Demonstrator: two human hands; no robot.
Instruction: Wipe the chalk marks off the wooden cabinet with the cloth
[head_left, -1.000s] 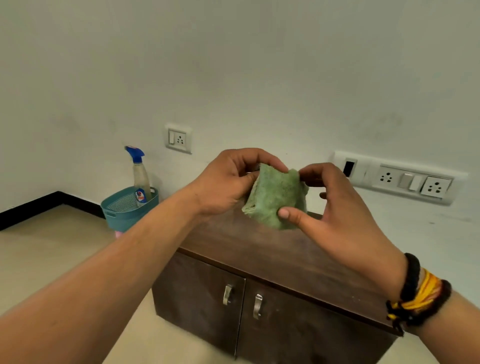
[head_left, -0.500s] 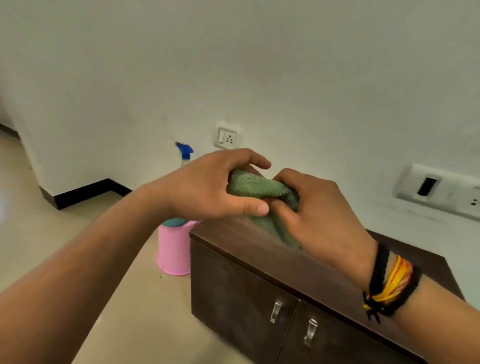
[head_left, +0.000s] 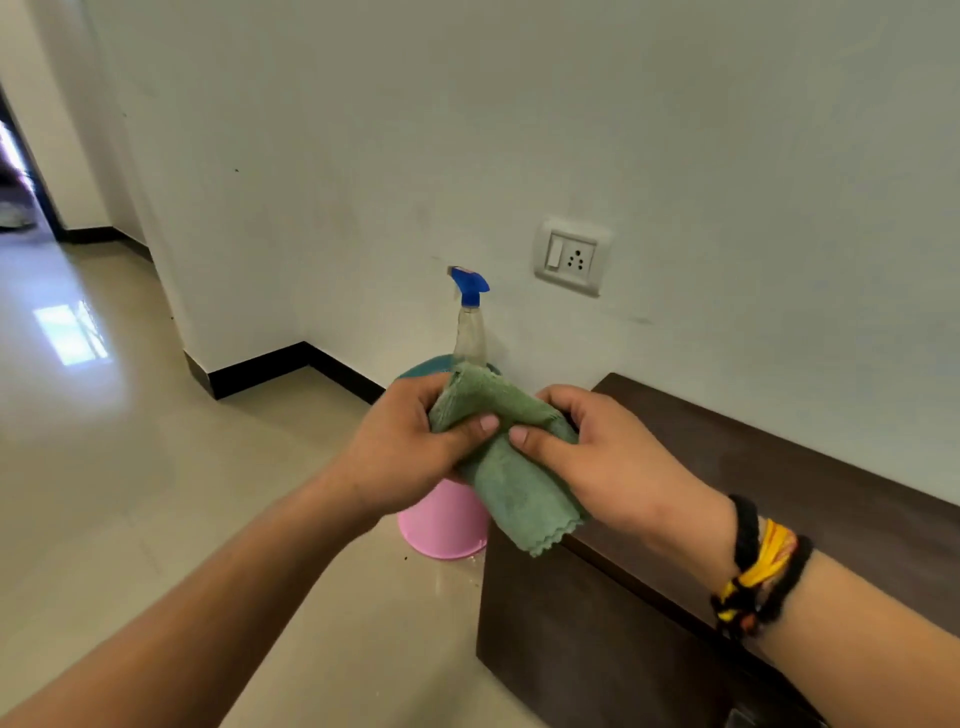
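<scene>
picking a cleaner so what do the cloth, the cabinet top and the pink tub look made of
Cloth: green, soft and napped, with a wavy stitched edge, likely microfibre. Cabinet: dark brown with faint grain and a matte sheen, wood or a wood-look laminate; the view cannot settle which. Pink tub: smooth, uniform, slightly glossy, probably plastic.

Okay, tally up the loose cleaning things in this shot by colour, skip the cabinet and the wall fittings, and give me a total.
Green: 1, the green microfibre cloth, gripped by both hands
Pink: 1, the pink plastic bucket on the floor
Teal: 1, the teal plastic basket on the bucket
Clear with blue trigger: 1, the spray bottle
Total: 4
</scene>
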